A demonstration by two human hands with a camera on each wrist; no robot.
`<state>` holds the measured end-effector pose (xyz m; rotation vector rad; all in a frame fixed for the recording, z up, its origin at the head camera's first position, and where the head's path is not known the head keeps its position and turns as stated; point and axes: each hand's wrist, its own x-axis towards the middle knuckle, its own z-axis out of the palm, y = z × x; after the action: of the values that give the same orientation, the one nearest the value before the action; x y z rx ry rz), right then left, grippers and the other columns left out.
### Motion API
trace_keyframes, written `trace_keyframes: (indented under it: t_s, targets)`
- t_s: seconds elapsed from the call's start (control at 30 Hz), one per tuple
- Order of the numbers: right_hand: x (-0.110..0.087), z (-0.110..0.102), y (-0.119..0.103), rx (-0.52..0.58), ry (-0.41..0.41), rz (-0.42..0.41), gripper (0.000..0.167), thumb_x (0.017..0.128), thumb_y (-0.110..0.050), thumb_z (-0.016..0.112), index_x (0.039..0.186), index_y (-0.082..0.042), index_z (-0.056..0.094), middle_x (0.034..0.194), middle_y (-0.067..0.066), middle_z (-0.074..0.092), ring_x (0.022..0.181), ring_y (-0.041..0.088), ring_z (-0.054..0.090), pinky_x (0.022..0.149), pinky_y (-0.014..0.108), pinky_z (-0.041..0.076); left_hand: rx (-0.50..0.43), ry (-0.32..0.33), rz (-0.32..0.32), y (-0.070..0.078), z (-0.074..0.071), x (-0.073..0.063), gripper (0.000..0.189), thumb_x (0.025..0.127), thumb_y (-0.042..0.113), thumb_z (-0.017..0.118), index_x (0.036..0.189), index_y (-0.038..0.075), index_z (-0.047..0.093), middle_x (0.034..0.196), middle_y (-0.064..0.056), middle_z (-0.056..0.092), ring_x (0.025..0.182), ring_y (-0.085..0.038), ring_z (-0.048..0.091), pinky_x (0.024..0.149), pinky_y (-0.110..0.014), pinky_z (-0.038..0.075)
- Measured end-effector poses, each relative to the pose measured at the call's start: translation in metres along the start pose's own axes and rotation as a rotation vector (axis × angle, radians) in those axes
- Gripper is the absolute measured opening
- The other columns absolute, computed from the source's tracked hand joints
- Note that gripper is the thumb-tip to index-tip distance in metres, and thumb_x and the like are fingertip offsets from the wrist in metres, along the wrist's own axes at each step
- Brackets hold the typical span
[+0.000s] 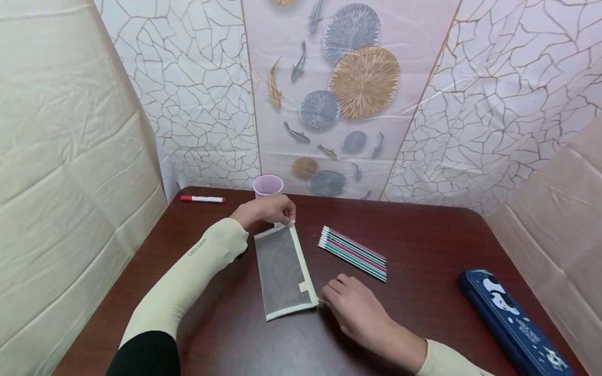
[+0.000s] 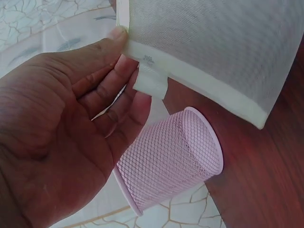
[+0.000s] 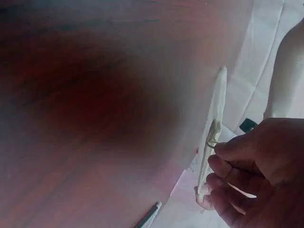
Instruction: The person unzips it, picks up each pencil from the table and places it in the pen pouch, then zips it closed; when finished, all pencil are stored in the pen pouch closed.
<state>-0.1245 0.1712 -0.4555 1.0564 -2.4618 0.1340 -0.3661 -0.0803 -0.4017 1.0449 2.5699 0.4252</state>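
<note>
A grey mesh zipper pouch (image 1: 279, 271) with cream edging is held up over the table between both hands. At its far corner, my left hand (image 1: 270, 209) pinches the edge between thumb and fingers. In the left wrist view that thumb presses on the corner of the pouch (image 2: 213, 42), beside a small white tag (image 2: 151, 81). My right hand (image 1: 357, 310) is at the near corner, its thumb and forefinger pinching the thin zipper pull (image 3: 212, 144). From the right wrist the pouch shows nearly edge-on.
Several pencils (image 1: 352, 253) lie side by side right of the pouch. A pink mesh pen cup (image 1: 268, 185) stands at the table's back edge, behind my left hand. A red-and-white marker (image 1: 203, 199) lies at back left, a dark blue pencil case (image 1: 514, 321) at right.
</note>
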Motion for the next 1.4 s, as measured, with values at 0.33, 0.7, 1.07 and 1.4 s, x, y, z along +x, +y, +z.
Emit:
trace_keyframes:
  t_s: [0.33, 0.7, 1.07, 1.4]
  targets:
    - [-0.006, -0.002, 0.016, 0.211, -0.011, 0.111, 0.023, 0.082, -0.009, 0.081, 0.096, -0.020, 0.066, 0.089, -0.011, 0.065, 0.084, 0.007, 0.058, 0.074, 0.027, 0.054, -0.017, 0.166, 0.111, 0.012, 0.002, -0.009, 0.008, 0.094, 0.011, 0.078, 0.096, 0.016, 0.073, 0.085, 0.004, 0.075, 0.078, -0.007, 0.065, 0.073, -0.023, 0.054]
    - [0.008, -0.002, 0.024, 0.588, -0.037, 0.484, 0.024, 0.091, -0.011, 0.075, 0.114, -0.016, 0.071, 0.103, -0.007, 0.073, 0.093, 0.009, 0.071, 0.081, 0.028, 0.059, -0.140, 0.269, 0.221, 0.031, 0.007, -0.034, 0.007, 0.096, 0.015, 0.077, 0.102, 0.019, 0.075, 0.096, 0.006, 0.078, 0.093, -0.005, 0.073, 0.082, -0.024, 0.059]
    - [0.030, 0.011, 0.030, 0.971, -0.094, 0.792, 0.011, 0.096, -0.011, 0.072, 0.105, -0.006, 0.077, 0.093, 0.007, 0.078, 0.082, 0.010, 0.070, 0.072, 0.024, 0.057, -0.103, 0.364, 0.232, 0.057, 0.030, -0.042, 0.013, 0.097, 0.015, 0.077, 0.108, 0.015, 0.072, 0.099, 0.002, 0.078, 0.091, -0.007, 0.073, 0.085, -0.031, 0.062]
    - [0.027, 0.018, 0.035, 1.336, -0.128, 0.887, 0.025, 0.097, -0.009, 0.073, 0.113, 0.009, 0.069, 0.099, 0.010, 0.077, 0.087, 0.013, 0.074, 0.083, 0.036, 0.066, 0.244, 0.638, 0.036, 0.101, 0.077, -0.081, 0.032, 0.090, 0.035, 0.085, 0.111, 0.020, 0.065, 0.099, 0.007, 0.066, 0.092, -0.012, 0.063, 0.076, -0.028, 0.056]
